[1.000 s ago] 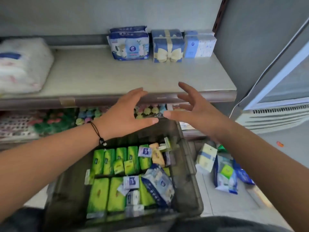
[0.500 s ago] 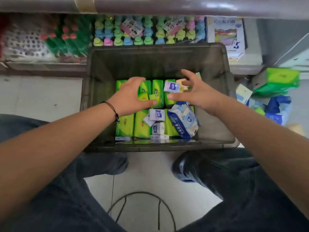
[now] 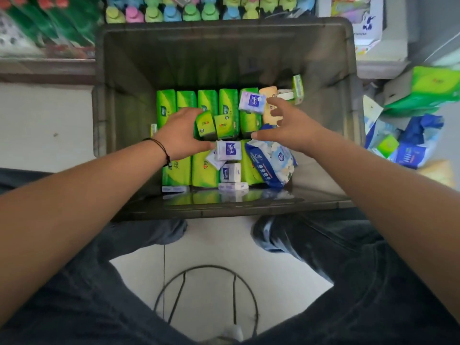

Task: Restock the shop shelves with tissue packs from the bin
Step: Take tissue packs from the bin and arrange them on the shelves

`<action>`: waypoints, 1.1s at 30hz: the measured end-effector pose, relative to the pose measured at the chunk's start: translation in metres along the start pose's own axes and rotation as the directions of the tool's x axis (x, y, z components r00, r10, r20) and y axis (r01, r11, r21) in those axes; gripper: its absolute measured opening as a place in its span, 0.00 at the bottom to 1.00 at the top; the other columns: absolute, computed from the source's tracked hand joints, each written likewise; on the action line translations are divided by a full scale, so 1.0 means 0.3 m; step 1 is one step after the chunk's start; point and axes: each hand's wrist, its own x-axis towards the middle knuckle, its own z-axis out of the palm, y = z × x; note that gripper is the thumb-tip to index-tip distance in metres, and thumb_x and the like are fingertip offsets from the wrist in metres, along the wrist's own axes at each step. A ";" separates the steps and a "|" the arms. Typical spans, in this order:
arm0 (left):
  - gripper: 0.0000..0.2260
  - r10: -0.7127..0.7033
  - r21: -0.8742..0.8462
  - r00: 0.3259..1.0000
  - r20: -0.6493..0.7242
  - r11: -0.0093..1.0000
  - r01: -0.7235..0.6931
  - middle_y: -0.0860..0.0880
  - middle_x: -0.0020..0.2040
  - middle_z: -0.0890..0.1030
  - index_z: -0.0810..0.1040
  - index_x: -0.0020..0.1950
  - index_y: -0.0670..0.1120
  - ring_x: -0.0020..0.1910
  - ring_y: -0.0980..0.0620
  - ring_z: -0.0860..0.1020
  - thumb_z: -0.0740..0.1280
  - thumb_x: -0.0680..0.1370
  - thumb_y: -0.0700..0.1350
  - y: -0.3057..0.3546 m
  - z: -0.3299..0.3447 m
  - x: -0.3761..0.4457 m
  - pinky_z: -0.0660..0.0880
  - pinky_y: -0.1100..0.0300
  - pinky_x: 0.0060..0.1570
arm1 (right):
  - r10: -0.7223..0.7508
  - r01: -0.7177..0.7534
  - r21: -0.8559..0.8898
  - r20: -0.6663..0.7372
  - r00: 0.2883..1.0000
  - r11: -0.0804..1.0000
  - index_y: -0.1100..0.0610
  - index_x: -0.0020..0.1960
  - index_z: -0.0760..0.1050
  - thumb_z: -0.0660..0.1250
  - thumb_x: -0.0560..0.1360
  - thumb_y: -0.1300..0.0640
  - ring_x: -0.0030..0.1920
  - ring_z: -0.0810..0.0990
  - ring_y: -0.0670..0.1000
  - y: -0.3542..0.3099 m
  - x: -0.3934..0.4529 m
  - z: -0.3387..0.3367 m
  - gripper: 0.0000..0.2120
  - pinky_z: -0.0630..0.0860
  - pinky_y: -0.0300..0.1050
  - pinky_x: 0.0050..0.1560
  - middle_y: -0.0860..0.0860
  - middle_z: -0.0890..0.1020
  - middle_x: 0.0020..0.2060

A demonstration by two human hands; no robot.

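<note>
Head view: both hands inside bin (image 3: pixel 119 125); left hand (image 3: pixel 180 135) and right hand (image 3: pixel 288 128) fingers spread above green tissue packs (image 3: pixel 207 103), gripping nothing.

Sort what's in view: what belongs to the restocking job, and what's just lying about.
Job:
grey bin
green tissue packs
small white-and-purple packs
blue-and-white pack
left hand
right hand

Lying about:
coloured bottles
loose packs on the floor
wire ring
</note>
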 end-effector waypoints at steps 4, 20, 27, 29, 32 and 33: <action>0.35 -0.060 0.020 0.998 -0.009 0.998 0.060 0.38 0.73 0.68 0.63 0.76 0.41 0.71 0.41 0.67 0.74 0.74 0.50 -0.061 0.028 0.071 0.65 0.53 0.68 | -0.085 0.075 -0.202 -0.041 0.996 0.976 0.51 0.76 0.63 0.75 0.72 0.48 0.66 0.75 0.53 -0.027 0.061 0.057 0.37 0.74 0.48 0.62 0.53 0.74 0.70; 0.33 -0.181 0.389 0.983 0.020 0.907 0.159 0.39 0.65 0.75 0.72 0.68 0.44 0.65 0.39 0.73 0.69 0.72 0.65 -0.107 0.102 0.383 0.67 0.48 0.62 | 0.096 -0.107 -0.258 -0.053 0.994 0.960 0.57 0.49 0.72 0.73 0.73 0.47 0.54 0.79 0.57 -0.037 0.428 0.310 0.16 0.65 0.43 0.42 0.55 0.74 0.46; 0.34 -0.285 0.305 0.952 0.114 0.922 0.240 0.43 0.67 0.75 0.71 0.68 0.44 0.67 0.41 0.72 0.69 0.72 0.67 -0.104 0.125 0.436 0.62 0.45 0.67 | 0.151 -0.164 -0.152 -0.093 0.984 0.975 0.57 0.49 0.75 0.76 0.70 0.45 0.52 0.81 0.55 0.000 0.483 0.353 0.18 0.65 0.41 0.39 0.55 0.78 0.44; 0.35 -0.307 0.218 0.944 0.123 0.936 0.276 0.43 0.68 0.74 0.70 0.69 0.44 0.68 0.42 0.71 0.70 0.72 0.65 -0.117 0.133 0.432 0.63 0.46 0.67 | 0.201 -0.205 -0.088 -0.056 0.978 0.975 0.56 0.42 0.72 0.75 0.70 0.44 0.46 0.79 0.54 0.006 0.492 0.356 0.17 0.66 0.41 0.34 0.51 0.75 0.37; 0.34 -0.283 -0.019 0.954 0.100 0.958 0.286 0.43 0.67 0.75 0.69 0.69 0.43 0.65 0.43 0.74 0.75 0.71 0.60 -0.139 0.154 0.414 0.71 0.51 0.63 | 0.229 -0.228 0.054 -0.007 0.973 0.972 0.54 0.35 0.65 0.74 0.73 0.48 0.34 0.72 0.49 0.005 0.473 0.363 0.20 0.63 0.42 0.28 0.49 0.70 0.32; 0.33 -0.257 -0.112 0.963 0.082 0.958 0.265 0.43 0.65 0.76 0.70 0.68 0.42 0.63 0.44 0.75 0.76 0.71 0.56 -0.144 0.162 0.405 0.72 0.53 0.61 | 0.229 -0.228 0.126 0.006 0.973 0.965 0.54 0.34 0.65 0.75 0.73 0.50 0.33 0.72 0.49 0.003 0.463 0.364 0.20 0.67 0.44 0.30 0.50 0.70 0.32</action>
